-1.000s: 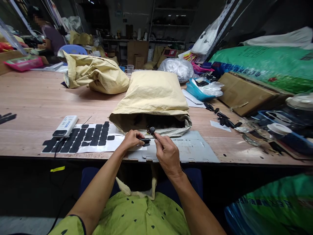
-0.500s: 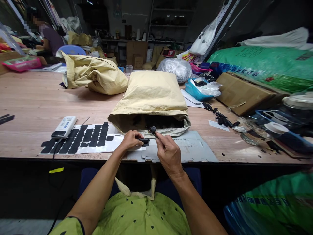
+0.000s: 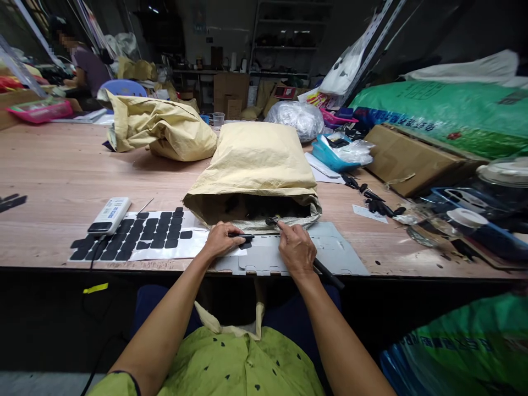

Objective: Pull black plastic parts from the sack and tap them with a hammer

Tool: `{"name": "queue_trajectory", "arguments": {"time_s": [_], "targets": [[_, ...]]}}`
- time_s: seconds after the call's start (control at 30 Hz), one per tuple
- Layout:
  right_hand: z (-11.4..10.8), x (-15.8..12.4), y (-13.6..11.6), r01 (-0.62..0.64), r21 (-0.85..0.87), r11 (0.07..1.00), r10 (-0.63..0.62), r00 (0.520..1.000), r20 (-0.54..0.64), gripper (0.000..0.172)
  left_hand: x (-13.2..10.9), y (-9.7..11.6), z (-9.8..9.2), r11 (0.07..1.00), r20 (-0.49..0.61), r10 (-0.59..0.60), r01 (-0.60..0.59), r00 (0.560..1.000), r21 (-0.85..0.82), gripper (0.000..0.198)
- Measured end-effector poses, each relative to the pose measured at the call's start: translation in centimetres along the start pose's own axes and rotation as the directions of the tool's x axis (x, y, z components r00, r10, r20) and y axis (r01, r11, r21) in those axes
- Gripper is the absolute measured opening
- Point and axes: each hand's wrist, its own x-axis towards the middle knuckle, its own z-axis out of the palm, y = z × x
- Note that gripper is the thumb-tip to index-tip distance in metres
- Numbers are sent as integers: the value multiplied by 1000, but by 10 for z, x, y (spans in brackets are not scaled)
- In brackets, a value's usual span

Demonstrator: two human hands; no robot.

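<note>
My left hand point(image 3: 224, 239) is closed on a short black rod-shaped part point(image 3: 246, 237), pinned low over the grey cardboard sheet point(image 3: 305, 254). A single dark square pad point(image 3: 246, 246) lies just below the part. In my right hand point(image 3: 297, 247) is a black hammer-like tool point(image 3: 328, 274); its small dark head point(image 3: 271, 221) shows beyond my fingertips and its handle sticks out behind my wrist. That head is in front of the mouth of a yellow paper sack point(image 3: 259, 159), which gapes towards me with dark things inside that I cannot make out.
Left on the table lies a white backing sheet point(image 3: 198, 242) of black square stickers point(image 3: 130, 236), with a white power bank point(image 3: 109, 215) on it. Another yellow sack point(image 3: 165, 129) stands behind. To the right are black parts point(image 3: 373, 201) and a cardboard box point(image 3: 416, 159). A person point(image 3: 84, 66) sits far left.
My right hand has moved right and turned, so the tool's head is farther from my left hand and its handle now shows. My left hand stays nearly in place on the black part.
</note>
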Motion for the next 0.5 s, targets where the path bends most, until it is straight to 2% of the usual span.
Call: {"name": "queue_trajectory", "arguments": {"time_s": [0.13, 0.5], "targets": [[9, -1, 7, 60, -70, 996, -62, 998, -20, 31, 0, -2, 1, 999, -5, 28, -27, 1000, 31, 21], [10, -4, 7, 79, -67, 995, -82, 996, -38, 34, 0, -4, 0, 993, 57, 48, -54, 997, 108, 32]]}}
